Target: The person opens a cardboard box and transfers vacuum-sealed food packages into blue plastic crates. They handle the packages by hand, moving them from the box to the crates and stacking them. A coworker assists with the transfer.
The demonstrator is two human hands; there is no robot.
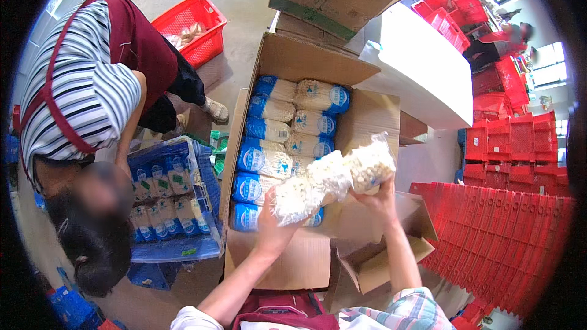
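Note:
My left hand (273,227) and my right hand (377,200) clasp a row of clear plastic packs of pale enoki mushrooms (328,176) from its two ends. The row tilts up toward the right, above an open cardboard box (312,64). Inside that box lie two columns of blue-and-white mushroom packs (264,157). The held row hides part of the right column and the box's near right corner. My left fingers are partly covered by the packs, and my right fingers curl under the far end.
At left, a person in a striped top (85,79) bends over a blue crate (211,241) of similar packs. A red basket (211,30) stands behind. Red crates (489,238) are stacked at right, near a white box (428,61). A smaller open carton (391,263) sits below my right arm.

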